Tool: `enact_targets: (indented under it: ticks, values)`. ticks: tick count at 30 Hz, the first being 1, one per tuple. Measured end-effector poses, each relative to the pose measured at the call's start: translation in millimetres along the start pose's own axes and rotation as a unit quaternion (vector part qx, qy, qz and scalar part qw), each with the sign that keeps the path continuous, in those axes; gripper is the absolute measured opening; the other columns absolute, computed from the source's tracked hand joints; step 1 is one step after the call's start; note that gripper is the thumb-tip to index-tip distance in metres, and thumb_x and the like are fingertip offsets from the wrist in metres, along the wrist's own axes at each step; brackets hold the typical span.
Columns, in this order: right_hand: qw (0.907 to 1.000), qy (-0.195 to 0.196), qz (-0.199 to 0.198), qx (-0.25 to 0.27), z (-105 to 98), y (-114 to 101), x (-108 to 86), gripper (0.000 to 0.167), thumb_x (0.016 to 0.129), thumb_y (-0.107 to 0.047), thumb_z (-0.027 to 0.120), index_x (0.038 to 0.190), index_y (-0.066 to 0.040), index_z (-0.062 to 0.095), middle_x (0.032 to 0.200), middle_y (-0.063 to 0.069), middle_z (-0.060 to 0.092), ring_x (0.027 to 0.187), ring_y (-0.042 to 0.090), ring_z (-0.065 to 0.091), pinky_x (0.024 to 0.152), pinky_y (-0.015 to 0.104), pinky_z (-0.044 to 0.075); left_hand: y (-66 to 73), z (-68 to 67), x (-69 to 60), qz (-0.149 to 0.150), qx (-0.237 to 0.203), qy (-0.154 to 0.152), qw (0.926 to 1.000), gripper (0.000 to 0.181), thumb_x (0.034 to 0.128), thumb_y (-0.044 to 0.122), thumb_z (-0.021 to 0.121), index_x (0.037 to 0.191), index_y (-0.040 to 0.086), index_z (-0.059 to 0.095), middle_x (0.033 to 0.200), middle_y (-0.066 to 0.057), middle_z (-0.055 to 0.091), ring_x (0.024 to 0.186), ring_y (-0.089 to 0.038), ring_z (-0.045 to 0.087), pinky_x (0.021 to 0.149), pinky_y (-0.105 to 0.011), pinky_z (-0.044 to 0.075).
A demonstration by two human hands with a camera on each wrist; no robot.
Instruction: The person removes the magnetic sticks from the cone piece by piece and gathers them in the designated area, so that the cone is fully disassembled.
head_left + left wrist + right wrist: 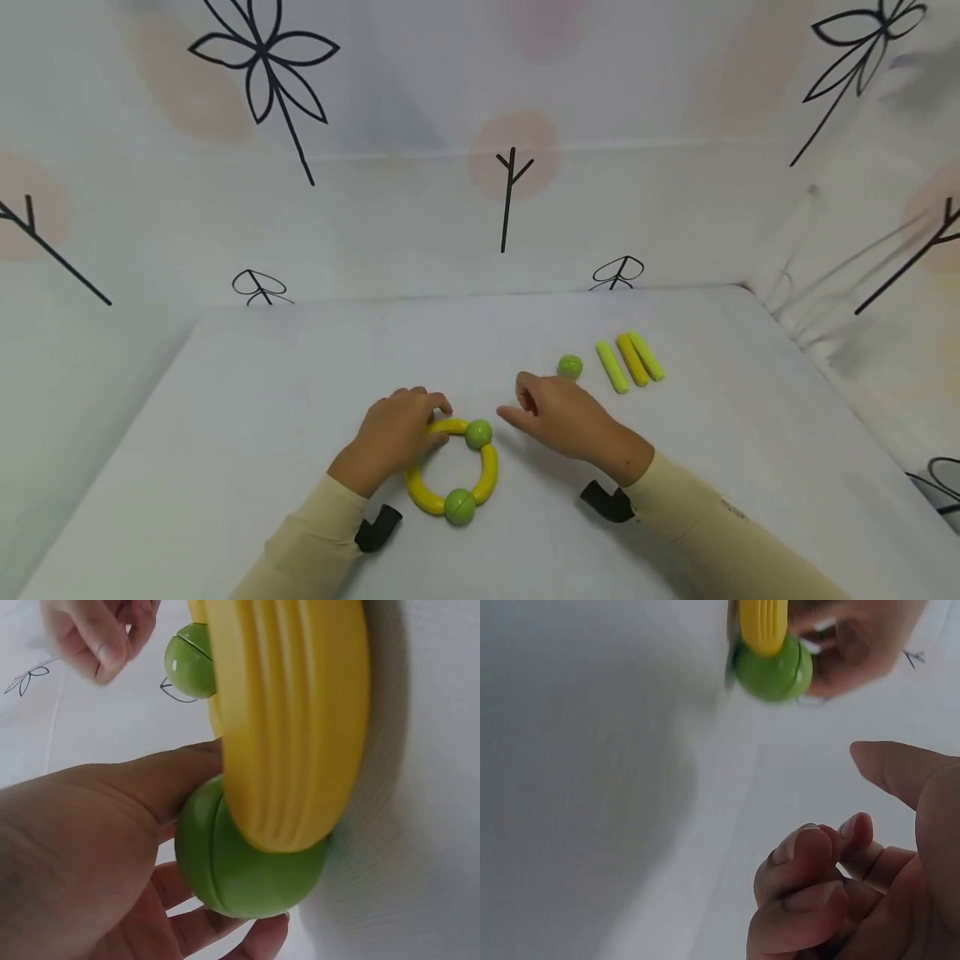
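On the white table lies a ring of curved yellow rods (489, 475) joined by green balls, one at its upper right (478, 434) and one at its bottom (460, 507). My left hand (392, 435) is at the ring's left side. In the left wrist view its thumb and fingers curl round a green ball (251, 866) that touches a ridged yellow rod (292, 727). To the right of the ring, my right hand (567, 419) hovers with nothing in it, fingers loosely bent and thumb (892, 769) apart from them. The left hand hides part of the ring in the head view.
Behind the right hand sits a loose green ball (570, 366). Three straight rods lie beyond it: a yellow-green one (612, 367), a yellow one (632, 360) and another yellow-green one (647, 357). White cloth walls (405, 225) with black line drawings border the table.
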State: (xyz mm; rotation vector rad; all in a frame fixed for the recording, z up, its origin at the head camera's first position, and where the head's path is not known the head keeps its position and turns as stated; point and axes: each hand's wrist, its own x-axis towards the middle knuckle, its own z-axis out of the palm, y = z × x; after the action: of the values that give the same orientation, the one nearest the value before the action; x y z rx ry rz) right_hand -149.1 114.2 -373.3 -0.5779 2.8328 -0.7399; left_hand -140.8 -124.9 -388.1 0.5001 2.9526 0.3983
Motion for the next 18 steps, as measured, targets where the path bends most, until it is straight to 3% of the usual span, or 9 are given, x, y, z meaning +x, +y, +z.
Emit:
enact_targets:
  ticks: [5,11,18]
  values:
    - [0.9983,-0.042,-0.015,0.038,15,-14,6.3,0.033,0.093,-0.042,0.069,0.103,-0.012,0.056,0.06,-0.004,0.048,0.054,0.009,0.044,0.05,0.022,0.035,-0.6,0.6,1.6,0.003,-0.025,0.002,0.9997,0.017,0.0863,0.028,0.08,0.101,0.019,0.075,0.085,0.003,0.065,0.073,-0.011,0.056,0.066,-0.029,0.048]
    - [0.9946,-0.078,-0.015,0.068,24,-9,7.8,0.05,0.093,-0.038,0.071,0.131,-0.009,0.057,0.068,-0.004,0.059,0.059,0.01,0.052,0.054,0.023,0.043,3.5,1.6,3.2,0.013,-0.019,0.011,0.9997,0.015,0.0866,0.029,0.079,0.099,0.02,0.078,0.084,0.005,0.064,0.071,-0.008,0.055,0.065,-0.027,0.048]
    - [0.9881,-0.108,-0.024,0.108,28,-4,9.3,0.039,0.093,-0.036,0.071,0.121,-0.009,0.067,0.074,-0.004,0.062,0.06,0.01,0.053,0.054,0.023,0.044,5.7,6.0,1.6,0.017,-0.021,0.011,0.9996,0.016,0.0869,0.03,0.079,0.1,0.021,0.078,0.085,0.006,0.064,0.071,-0.008,0.055,0.064,-0.026,0.048]
